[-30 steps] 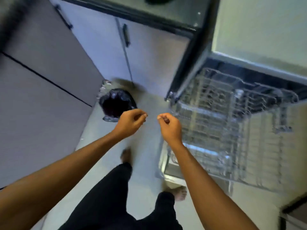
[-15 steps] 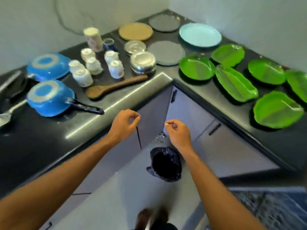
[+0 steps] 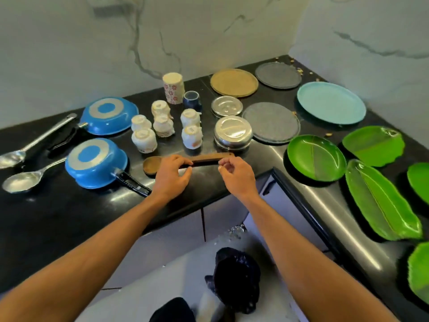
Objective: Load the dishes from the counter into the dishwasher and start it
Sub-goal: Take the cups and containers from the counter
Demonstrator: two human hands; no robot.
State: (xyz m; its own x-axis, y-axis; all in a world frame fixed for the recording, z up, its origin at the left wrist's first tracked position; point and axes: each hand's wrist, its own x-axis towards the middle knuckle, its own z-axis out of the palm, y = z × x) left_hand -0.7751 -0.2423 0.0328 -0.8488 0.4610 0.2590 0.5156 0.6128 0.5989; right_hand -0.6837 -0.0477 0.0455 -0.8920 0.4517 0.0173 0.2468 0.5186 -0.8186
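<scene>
Both hands hover over the front of the black counter [image 3: 58, 217]. A wooden spoon [image 3: 209, 158] lies there. My left hand [image 3: 171, 176] has its thumb and fingers pinched at the spoon's handle; whether it grips the handle is unclear. My right hand [image 3: 236, 174] is loosely closed just in front of the handle's far end, holding nothing I can see. Behind them stand several upturned white cups [image 3: 144, 140] and two steel bowls [image 3: 233, 133]. Two blue pans [image 3: 102, 163] lie upside down at the left. The dishwasher is out of view.
Two metal ladles [image 3: 21, 181] lie at the far left. Green leaf-shaped plates [image 3: 316, 161], a teal plate [image 3: 332, 105], grey plates [image 3: 270, 122] and a tan plate [image 3: 234, 82] cover the right of the counter. A black bin bag [image 3: 236, 282] sits on the floor below.
My view swung from the open dishwasher rack up to the counter. Both hands kept their pinched pose and moved forward over the wooden spoon.
</scene>
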